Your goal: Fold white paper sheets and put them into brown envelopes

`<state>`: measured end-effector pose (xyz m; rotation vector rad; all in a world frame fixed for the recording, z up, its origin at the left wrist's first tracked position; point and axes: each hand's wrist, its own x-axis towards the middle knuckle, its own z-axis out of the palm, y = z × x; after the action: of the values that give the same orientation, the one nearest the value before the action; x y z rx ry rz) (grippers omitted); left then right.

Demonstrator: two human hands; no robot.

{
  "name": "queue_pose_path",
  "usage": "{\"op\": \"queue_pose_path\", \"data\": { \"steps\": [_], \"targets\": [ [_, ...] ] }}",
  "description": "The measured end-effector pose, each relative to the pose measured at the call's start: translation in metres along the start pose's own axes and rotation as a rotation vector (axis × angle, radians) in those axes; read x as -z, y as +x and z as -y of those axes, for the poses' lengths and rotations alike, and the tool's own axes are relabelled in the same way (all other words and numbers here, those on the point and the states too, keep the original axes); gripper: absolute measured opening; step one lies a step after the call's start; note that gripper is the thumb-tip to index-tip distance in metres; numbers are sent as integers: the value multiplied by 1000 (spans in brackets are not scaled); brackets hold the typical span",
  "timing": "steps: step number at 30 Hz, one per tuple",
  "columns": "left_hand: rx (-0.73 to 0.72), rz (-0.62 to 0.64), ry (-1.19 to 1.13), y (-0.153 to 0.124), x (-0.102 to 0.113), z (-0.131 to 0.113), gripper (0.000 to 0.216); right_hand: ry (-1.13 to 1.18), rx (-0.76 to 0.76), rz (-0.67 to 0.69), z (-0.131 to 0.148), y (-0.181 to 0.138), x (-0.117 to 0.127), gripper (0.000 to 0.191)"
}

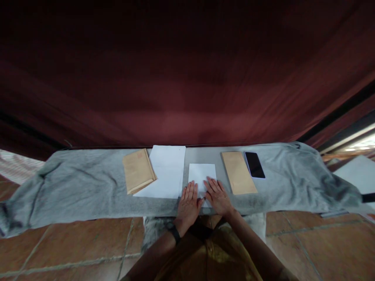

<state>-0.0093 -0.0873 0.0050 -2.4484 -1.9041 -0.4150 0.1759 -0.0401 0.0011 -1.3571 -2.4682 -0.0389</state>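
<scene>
A sheet of white paper (202, 170), narrower than the sheets beside it, lies in front of me and looks folded. My left hand (189, 202) rests flat on its lower left part, fingers stretched out. On its lower right part my right hand (217, 196) lies flat too, fingers slightly spread. The thumbs are close together near the sheet's lower middle. Larger white sheets (168, 171) lie to the left, partly under a stack of brown envelopes (138, 169). To the right is another brown envelope or stack of them (238, 173).
A phone (254, 165) with a dark screen lies right of the right-hand envelope. Grey cloth (88, 183) covers the narrow table. A dark red curtain (175, 97) hangs behind it. Below is a tiled floor (88, 242); white sheets or boards (359, 175) stand at far right.
</scene>
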Motion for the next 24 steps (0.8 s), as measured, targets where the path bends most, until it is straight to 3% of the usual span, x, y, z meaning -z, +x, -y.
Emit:
{"op": "queue_pose_path", "data": {
  "steps": [7, 11, 15, 20, 24],
  "targets": [
    [55, -39, 6, 4, 4, -7, 63, -81, -108, -50, -17, -12, -6, 55],
    [-71, -1, -65, 33, 5, -20, 59, -68, -118, -52, -17, -14, -3, 57],
    [-134, 65, -120, 70, -7, -28, 61, -56, -108, -78, -14, -11, -1, 59],
    [-189, 70, -125, 102, -18, -16, 56, -31, -111, -77, -12, -9, 0, 57],
    [-141, 48, -96, 115, -19, -1, 53, -5, -112, -73, -14, -15, 1, 59]
  ]
}}
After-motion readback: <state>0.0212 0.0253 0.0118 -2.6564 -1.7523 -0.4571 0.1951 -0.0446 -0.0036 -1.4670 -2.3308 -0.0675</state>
